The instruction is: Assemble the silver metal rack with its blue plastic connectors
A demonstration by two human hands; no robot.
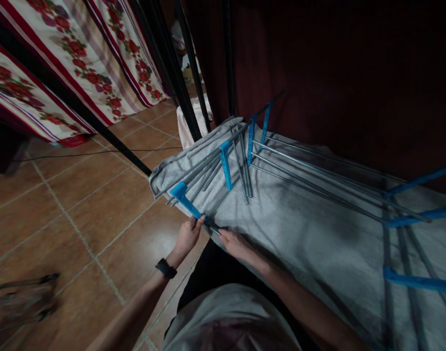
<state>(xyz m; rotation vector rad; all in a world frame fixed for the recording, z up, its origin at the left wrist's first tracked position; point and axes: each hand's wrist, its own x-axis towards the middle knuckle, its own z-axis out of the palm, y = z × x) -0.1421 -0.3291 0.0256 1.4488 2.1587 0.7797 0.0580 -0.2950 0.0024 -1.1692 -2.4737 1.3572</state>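
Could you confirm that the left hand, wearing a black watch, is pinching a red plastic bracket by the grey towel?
Not quite: the head view shows the bracket is blue, not red. The left hand, wearing a black watch, does pinch it by the grey towel.

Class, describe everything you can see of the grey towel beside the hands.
The grey terry-cloth towel lies spread flat, hiding whatever bears it. Its far-left corner is rolled over. A drying rack of grey metal rods and blue plastic brackets rests on top, reaching to the right. The right hand lies on its near edge; the left hand pinches the nearest blue bracket just past that edge.
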